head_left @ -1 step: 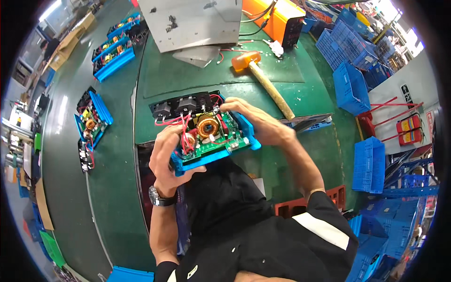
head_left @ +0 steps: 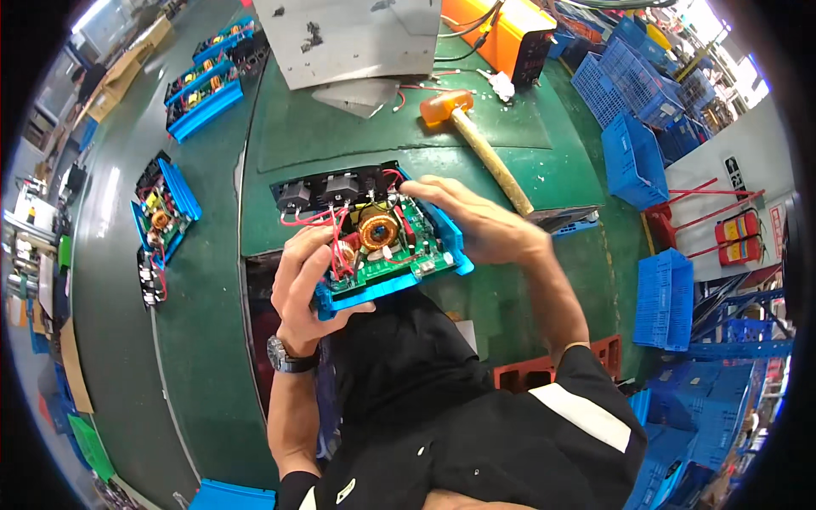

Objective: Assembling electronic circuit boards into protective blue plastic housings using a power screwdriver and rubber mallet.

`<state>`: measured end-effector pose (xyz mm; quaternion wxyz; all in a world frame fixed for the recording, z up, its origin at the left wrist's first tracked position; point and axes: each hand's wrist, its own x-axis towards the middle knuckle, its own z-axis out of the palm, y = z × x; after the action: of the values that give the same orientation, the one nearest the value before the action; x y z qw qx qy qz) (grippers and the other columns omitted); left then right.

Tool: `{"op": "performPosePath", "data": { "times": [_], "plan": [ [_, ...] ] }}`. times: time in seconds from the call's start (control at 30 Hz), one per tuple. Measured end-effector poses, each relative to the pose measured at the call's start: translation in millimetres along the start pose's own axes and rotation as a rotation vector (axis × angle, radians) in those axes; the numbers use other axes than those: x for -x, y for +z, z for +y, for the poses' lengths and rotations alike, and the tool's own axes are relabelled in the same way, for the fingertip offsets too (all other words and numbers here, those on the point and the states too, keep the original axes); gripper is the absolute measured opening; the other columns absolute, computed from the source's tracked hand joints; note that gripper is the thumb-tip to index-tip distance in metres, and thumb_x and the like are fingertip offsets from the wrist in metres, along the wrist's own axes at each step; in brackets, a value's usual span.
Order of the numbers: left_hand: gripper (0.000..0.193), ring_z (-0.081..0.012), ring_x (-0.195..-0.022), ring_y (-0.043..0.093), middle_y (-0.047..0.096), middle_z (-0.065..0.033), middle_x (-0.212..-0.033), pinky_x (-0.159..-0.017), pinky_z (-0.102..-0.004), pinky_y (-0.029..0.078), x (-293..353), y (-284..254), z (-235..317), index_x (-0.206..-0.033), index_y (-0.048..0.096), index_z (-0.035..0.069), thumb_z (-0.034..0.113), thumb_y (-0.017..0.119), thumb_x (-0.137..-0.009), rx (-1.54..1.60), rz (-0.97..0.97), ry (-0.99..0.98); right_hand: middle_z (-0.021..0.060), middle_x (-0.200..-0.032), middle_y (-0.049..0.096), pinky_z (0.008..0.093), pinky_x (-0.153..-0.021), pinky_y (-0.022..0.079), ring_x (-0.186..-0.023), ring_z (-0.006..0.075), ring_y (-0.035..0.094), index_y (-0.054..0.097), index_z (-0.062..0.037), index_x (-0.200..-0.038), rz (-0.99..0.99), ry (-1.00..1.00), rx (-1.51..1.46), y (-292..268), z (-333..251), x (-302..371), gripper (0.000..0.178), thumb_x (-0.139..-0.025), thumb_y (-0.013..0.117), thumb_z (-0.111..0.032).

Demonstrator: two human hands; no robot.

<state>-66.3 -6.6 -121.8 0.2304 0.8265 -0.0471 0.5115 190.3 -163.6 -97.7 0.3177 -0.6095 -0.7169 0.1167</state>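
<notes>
A blue metal power-inverter case point(head_left: 387, 291) with an uncovered green circuit board point(head_left: 399, 267) is tilted over the bench's near edge. A copper-wound ring coil point(head_left: 378, 230) stands out on the board, with red wires running to the black socket panel point(head_left: 316, 192) at its far end. My left hand point(head_left: 303, 285) grips the left near corner, thumb under the blue edge and fingers over the board's side. My right hand point(head_left: 480, 223) lies along the right side with fingers stretched out, fingertips touching near the panel's corner. Its thumb is hidden.
An orange-headed mallet point(head_left: 489, 157) lies right of a grey metal box point(head_left: 353, 42). Behind it stands an orange machine point(head_left: 501, 34) with cables. More open blue units point(head_left: 164, 212) sit on the left-hand belt. Blue crates point(head_left: 665, 299) are stacked at the right.
My right hand's fingers have straightened and flattened along the case's right side. The case has shifted very slightly; my left hand keeps its grip.
</notes>
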Motion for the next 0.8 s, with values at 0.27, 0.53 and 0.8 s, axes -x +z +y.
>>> {"op": "performPosePath", "data": {
  "times": [0.27, 0.53, 0.8],
  "plan": [
    [0.071, -0.0491, -0.116, 0.063, 0.056, -0.0241, -0.132, -0.1, -0.0677, 0.05, 76.9, 17.4, 24.9, -0.137, 0.045, 0.015, 0.051, 0.078, -0.086, -0.148, -0.075, 0.032, 0.0151, -0.122, 0.069, 0.0364, -0.1, 0.048, -0.108, 0.0196, 0.062, 0.04, -0.0016, -0.156, -0.268, 0.555, -0.628, 7.9, 3.1, 77.3, 0.071, -0.104, 0.061, -0.045],
    [0.052, -0.0431, -0.122, 0.061, 0.061, -0.0154, -0.131, -0.102, -0.0616, 0.053, 171.4, 39.2, 27.6, -0.116, 0.059, 0.015, 0.021, 0.091, -0.076, -0.305, -0.129, -0.094, 0.0032, -0.127, 0.063, 0.0253, -0.101, 0.045, -0.114, 0.008, 0.056, 0.052, -0.0005, -0.143, 0.427, 0.664, -1.096, 150.2, -18.8, 89.0, 0.048, -0.112, 0.046, -0.037],
    [0.06, -0.0471, -0.123, 0.057, 0.058, -0.0214, -0.133, -0.102, -0.0567, 0.051, 84.4, 45.1, -6.3, -0.123, 0.06, 0.008, 0.023, 0.092, -0.075, -0.337, -0.088, -0.193, 0.0028, -0.096, 0.066, 0.0315, -0.075, 0.057, -0.08, 0.0116, 0.061, 0.063, -0.0045, -0.123, 0.578, 0.836, -0.935, 131.8, 3.5, 50.4, 0.052, -0.111, 0.043, -0.05]
  ]
}}
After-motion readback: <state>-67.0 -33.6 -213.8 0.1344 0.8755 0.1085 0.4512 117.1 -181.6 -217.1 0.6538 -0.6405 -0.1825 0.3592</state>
